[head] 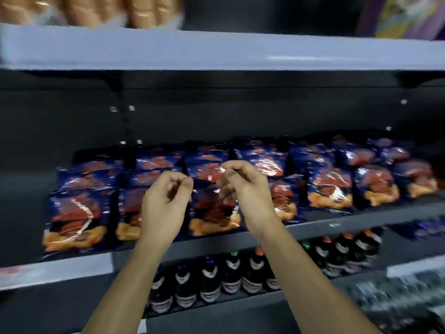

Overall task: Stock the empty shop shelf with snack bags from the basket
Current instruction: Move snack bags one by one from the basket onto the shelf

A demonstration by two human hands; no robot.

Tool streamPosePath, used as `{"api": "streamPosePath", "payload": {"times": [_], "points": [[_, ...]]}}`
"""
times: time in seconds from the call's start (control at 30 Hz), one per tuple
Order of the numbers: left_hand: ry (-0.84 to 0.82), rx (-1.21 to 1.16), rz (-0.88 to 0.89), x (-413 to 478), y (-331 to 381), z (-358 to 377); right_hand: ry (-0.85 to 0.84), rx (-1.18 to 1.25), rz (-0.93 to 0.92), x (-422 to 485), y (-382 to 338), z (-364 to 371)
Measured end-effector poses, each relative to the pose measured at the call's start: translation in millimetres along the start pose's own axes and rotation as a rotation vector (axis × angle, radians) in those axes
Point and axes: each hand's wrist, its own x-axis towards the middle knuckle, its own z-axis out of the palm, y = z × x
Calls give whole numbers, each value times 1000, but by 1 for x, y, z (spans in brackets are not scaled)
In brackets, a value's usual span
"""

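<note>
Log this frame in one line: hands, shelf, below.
left hand fingers curled, hold unclear | right hand same | bags in rows on shelf | bottles below

No legible text. Snack bags (72, 220): blue-red print, lettering smeared by blur. Bottles (231, 273) below: pale label bands, unreadable. Shelf-edge strip (55, 271): white with red patch, no characters discernible.
</note>
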Motion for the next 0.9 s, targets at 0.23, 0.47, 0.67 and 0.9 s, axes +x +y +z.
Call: {"api": "streamPosePath", "payload": {"times": [0.23,0.47,0.67,0.9], "points": [[-304,-40,6,-43,34,190,273,85,42,-31,2,-191],[-653,-84,-32,-133,58,393,642,122,115,-104,33,-403],[-1003,-56,-215,-236,40,525,970,157,304,-198,107,-534],[-1403,212,-429,-335,-43,610,1286,252,658,-303,218,-590]]}}
